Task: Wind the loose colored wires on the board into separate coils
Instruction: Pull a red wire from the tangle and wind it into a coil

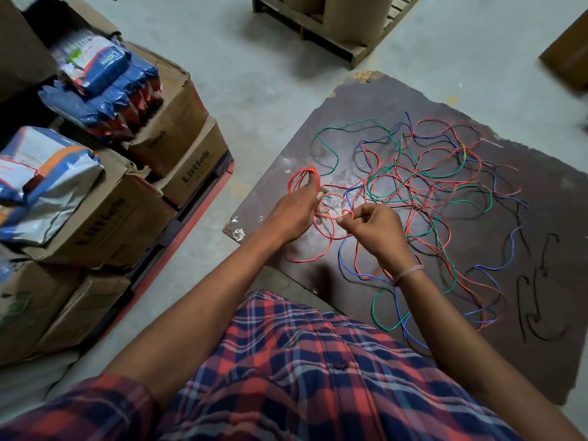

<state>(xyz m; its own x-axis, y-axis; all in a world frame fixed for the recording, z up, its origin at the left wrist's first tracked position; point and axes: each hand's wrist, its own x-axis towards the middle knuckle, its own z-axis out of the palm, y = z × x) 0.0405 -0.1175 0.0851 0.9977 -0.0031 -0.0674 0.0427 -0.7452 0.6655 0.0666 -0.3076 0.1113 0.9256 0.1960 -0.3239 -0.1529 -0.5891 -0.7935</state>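
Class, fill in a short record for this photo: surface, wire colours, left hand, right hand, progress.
surface: dark board on the floor
wire colours: red, green, blue and black, tangled
left hand: holds a red coil
right hand: pinches the red wire
progress: one red coil begun; the rest loose

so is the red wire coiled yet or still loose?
Partly coiled. The left hand holds a few red loops; the right hand pinches the red wire, and most of it lies tangled on the board.

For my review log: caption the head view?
Left hand holds red coil; right hand pinches red wire.
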